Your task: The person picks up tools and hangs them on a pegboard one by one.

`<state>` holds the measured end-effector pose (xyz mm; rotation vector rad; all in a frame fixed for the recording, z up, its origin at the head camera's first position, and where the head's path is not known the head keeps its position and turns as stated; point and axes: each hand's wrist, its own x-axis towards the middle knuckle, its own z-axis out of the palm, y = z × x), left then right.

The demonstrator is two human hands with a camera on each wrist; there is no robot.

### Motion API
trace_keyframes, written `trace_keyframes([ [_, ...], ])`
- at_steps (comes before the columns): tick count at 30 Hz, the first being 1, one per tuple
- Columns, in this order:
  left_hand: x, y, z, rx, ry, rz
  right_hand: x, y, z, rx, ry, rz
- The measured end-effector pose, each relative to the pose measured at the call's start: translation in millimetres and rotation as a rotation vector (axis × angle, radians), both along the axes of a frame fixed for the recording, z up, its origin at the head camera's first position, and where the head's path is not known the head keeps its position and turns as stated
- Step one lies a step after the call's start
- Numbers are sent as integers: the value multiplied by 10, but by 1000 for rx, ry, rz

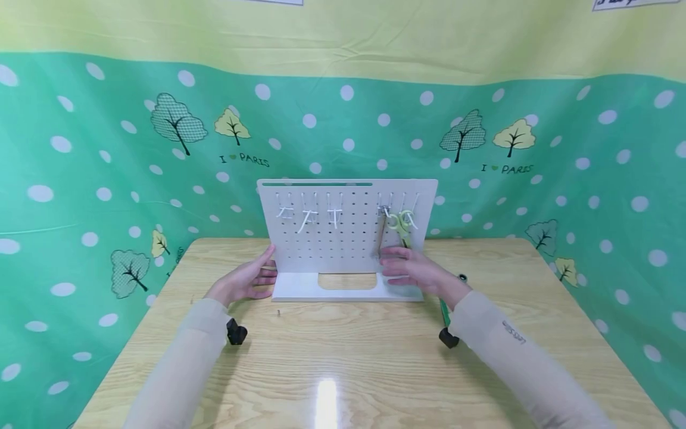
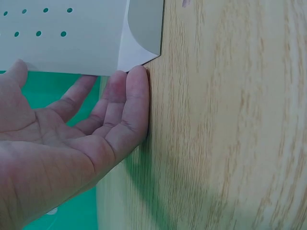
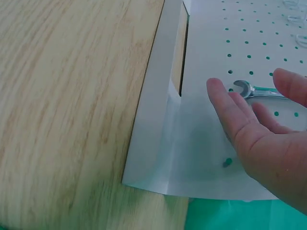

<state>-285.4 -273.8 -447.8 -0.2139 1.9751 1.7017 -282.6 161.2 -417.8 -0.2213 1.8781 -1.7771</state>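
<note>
A white pegboard (image 1: 348,238) stands upright on its base on the wooden table. My left hand (image 1: 249,279) is at the board's left edge, its fingertips meeting the lower corner in the left wrist view, the fingers slightly bent. In front of the lower right of the board is my right hand (image 1: 415,271), with loosely spread fingers and nothing held. Close to those fingers hangs a metal wrench (image 3: 264,92), its open end downward. Beside it, green-handled scissors (image 1: 401,223) hang from a hook; my right hand hides their lower part in the head view.
Several white hooks (image 1: 308,215) stick out from the board's upper left. Partly hidden by my right forearm, a slim green thing (image 1: 445,313) lies on the table (image 1: 300,351). A green dotted curtain (image 1: 332,131) hangs behind and at both sides.
</note>
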Motion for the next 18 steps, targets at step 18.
trace_keyframes([
  [18,3,-10,17,5,4,-11,114,487,227,163,86,117],
])
